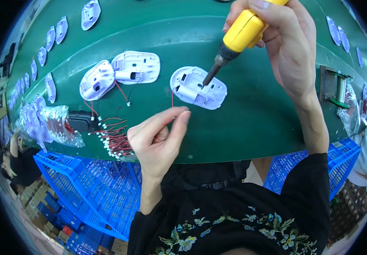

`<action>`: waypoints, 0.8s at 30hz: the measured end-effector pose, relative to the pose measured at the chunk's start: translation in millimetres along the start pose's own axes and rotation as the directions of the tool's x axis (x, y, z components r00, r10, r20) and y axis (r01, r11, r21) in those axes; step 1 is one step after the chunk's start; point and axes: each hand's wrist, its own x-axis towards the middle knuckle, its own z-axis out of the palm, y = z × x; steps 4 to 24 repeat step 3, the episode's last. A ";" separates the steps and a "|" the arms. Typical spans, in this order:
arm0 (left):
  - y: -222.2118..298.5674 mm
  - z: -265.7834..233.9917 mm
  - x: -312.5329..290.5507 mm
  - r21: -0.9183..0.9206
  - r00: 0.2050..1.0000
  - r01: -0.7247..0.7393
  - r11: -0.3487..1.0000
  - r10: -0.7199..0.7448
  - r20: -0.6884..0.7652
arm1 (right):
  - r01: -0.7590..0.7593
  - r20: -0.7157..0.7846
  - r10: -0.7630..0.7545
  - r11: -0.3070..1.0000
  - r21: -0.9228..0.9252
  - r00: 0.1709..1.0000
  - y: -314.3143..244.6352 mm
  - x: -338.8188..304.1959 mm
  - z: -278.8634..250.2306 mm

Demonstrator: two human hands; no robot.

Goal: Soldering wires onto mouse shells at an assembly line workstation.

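Note:
A pale white oval plastic shell lies on the green bench in front of me, with a battery-like recess and small slots. My right hand grips a yellow soldering iron from above. Its dark tip points down at the middle of the shell; whether it touches cannot be told. Between thumb and forefinger, my left hand pinches a thin red wire at the shell's near left edge. Two more shells, one tilted and one flatter, sit to the left with wires trailing from them.
Red wires with white connectors are heaped left of my left hand, near a bagged bundle. A spool of silvery wire stands at the right. Several shells line the far left. Blue crates stand below the bench edge.

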 end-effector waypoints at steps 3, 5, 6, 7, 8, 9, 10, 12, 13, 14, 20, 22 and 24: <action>-2.8 7.0 -5.7 0.050 0.983 -0.014 0.999 0.004 0.184 | -0.076 0.077 0.075 0.997 0.018 0.994 0.9 -1.4 -9.4; -2.8 7.0 -5.7 0.050 0.983 -0.014 0.999 0.004 0.184 | -0.076 0.077 0.075 0.997 0.018 0.994 0.9 -1.4 -9.4; -2.8 7.0 -5.7 0.050 0.983 -0.014 0.999 0.004 0.184 | -0.076 0.077 0.075 0.997 0.018 0.994 0.9 -1.4 -9.4; -2.8 7.0 -5.7 0.050 0.983 -0.014 0.999 0.004 0.184 | -0.076 0.077 0.075 0.997 0.018 0.994 0.9 -1.4 -9.4; -2.8 7.0 -5.7 0.050 0.983 -0.014 0.999 0.004 0.184 | -0.076 0.077 0.075 0.997 0.018 0.994 0.9 -1.4 -9.4; -2.8 7.0 -5.7 0.050 0.983 -0.014 0.999 0.004 0.184 | -0.076 0.077 0.075 0.997 0.018 0.994 0.9 -1.4 -9.4; -2.8 7.0 -5.7 0.050 0.983 -0.014 0.999 0.004 0.184 | -0.076 0.077 0.075 0.997 0.018 0.994 0.9 -1.4 -9.4; -2.8 7.0 -5.7 0.050 0.983 -0.014 0.999 0.004 0.184 | -0.076 0.077 0.075 0.997 0.018 0.994 0.9 -1.4 -9.4; -2.8 7.0 -5.7 0.050 0.983 -0.014 0.999 0.004 0.184 | -0.076 0.077 0.075 0.997 0.018 0.994 0.9 -1.4 -9.4; -2.8 7.0 -5.7 0.050 0.983 -0.014 0.999 0.004 0.184 | -0.076 0.077 0.075 0.997 0.018 0.994 0.9 -1.4 -9.4; -2.8 7.0 -5.7 0.050 0.983 -0.014 0.999 0.004 0.184 | -0.076 0.077 0.075 0.997 0.018 0.994 0.9 -1.4 -9.4; -2.8 7.0 -5.7 0.050 0.983 -0.014 0.999 0.004 0.184 | -0.076 0.077 0.075 0.997 0.018 0.994 0.9 -1.4 -9.4; -2.8 7.0 -5.7 0.050 0.983 -0.014 0.999 0.004 0.184 | -0.076 0.077 0.075 0.997 0.018 0.994 0.9 -1.4 -9.4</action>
